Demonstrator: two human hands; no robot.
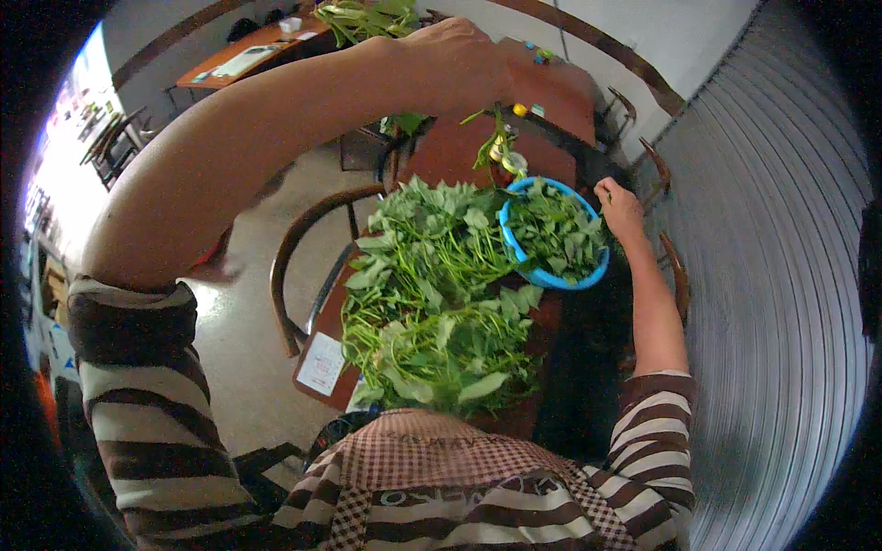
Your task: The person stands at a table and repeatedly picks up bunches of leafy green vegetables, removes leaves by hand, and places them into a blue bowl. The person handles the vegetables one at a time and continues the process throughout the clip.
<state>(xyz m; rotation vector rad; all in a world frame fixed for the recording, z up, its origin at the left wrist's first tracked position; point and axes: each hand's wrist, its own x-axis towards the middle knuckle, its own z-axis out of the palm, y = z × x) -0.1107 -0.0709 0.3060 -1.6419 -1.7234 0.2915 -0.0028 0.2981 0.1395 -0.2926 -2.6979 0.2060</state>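
My left forearm crosses the top of the view close to the camera, and my left hand (468, 65) is bent away so its fingers are hidden. Below it a green leafy stem (497, 141) shows; I cannot tell if the hand touches it. My right hand (622, 210) is just right of a blue plastic basket (508, 237), its fingers curled; whether something small is between them is unclear. Picked green leaves (555, 231) fill the basket. Left of it, a large heap of leafy green stems (441, 241) spreads over the reddish-brown table (551, 330).
A printed sheet (320, 364) lies at the table's left corner. A wooden chair (279, 289) stands left, with more chairs (654, 165) on the right by a ribbed metal shutter (765, 296). Farther back, another table (227, 62) and more greens (368, 21) are visible.
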